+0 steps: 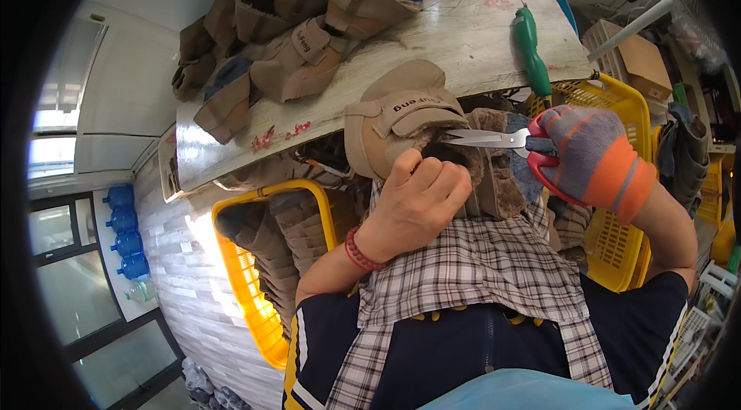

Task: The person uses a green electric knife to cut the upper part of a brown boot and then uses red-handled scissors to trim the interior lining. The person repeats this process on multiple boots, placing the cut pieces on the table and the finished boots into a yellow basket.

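My right hand (590, 159), in a grey and orange knit glove, grips red-handled scissors (494, 138). Their blades are parted and point left, at the brown fur lining of a tan shoe upper (367, 136). That upper has a strap across it and lies over the near edge of the table. My bare left hand (421, 205), fingers curled, pinches the upper's fur-lined edge just below the blades. Further fur-lined uppers (494, 194) rest on my plaid apron beneath the scissors.
A pile of tan uppers (297, 63) covers the left of the worn white table (455, 32). A green-handled tool (529, 47) lies at its right. Yellow baskets stand on both sides: the left basket (243, 310) holds stacked uppers, the right basket (621, 256) sits by my forearm.
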Motion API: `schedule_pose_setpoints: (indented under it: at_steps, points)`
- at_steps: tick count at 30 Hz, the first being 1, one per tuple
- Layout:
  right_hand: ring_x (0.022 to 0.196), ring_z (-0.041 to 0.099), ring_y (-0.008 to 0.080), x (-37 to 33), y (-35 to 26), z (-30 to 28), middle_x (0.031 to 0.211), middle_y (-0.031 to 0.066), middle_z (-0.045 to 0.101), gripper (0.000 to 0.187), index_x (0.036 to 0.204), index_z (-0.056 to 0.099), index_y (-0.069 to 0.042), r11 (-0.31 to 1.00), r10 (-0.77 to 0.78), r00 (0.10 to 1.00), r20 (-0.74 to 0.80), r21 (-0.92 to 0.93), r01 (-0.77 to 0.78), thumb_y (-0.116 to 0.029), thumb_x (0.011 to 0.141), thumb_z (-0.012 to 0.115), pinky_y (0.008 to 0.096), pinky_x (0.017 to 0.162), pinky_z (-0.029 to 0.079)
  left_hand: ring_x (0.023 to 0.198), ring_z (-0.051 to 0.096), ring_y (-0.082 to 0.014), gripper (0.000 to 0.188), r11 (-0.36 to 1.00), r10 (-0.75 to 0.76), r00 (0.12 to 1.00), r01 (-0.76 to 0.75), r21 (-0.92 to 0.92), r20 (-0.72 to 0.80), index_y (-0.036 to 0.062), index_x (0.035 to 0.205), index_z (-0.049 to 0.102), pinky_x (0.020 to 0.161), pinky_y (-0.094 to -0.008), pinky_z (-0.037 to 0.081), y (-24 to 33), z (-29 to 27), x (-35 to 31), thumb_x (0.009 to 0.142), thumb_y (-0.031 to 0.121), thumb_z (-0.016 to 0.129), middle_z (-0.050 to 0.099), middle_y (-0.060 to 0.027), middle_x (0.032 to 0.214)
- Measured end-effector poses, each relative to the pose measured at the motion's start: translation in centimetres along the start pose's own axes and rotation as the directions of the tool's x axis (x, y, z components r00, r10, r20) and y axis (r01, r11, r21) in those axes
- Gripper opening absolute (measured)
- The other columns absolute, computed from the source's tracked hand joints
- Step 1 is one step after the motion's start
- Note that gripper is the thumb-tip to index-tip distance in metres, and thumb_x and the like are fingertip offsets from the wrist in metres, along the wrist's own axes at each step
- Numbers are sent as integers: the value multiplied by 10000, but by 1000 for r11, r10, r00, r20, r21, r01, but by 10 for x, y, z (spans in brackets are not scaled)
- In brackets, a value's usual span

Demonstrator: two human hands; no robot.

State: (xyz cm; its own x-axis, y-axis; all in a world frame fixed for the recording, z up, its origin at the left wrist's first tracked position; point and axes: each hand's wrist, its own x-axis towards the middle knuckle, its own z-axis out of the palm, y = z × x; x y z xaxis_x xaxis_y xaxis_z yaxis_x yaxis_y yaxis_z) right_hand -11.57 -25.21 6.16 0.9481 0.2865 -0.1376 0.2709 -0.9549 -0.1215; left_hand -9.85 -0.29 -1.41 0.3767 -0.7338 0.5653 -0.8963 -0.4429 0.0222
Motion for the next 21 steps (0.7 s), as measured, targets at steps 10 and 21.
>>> schedule_pose_setpoints:
  at_steps: [10, 21]
  points:
    - [731, 663, 229, 9, -12, -17, 838, 88, 663, 368, 984, 663, -95, 972, 79, 986, 147, -231, -44, -392, 770, 697, 336, 645, 531, 735, 478, -147, 130, 1000, 28, 997, -29, 7, 68, 57, 854, 587, 817, -315, 362, 3, -4, 7, 749, 128, 561, 492, -16, 777]
    - [730, 663, 228, 0, -5, -14, 801, 79, 667, 325, 970, 662, -109, 979, 13, 1000, 4, -205, -12, -359, 766, 704, 331, 644, 525, 737, 487, -151, 207, 999, 31, 996, -33, 17, 86, 53, 904, 616, 804, -320, 351, 4, -5, 5, 720, 126, 555, 511, -15, 793]
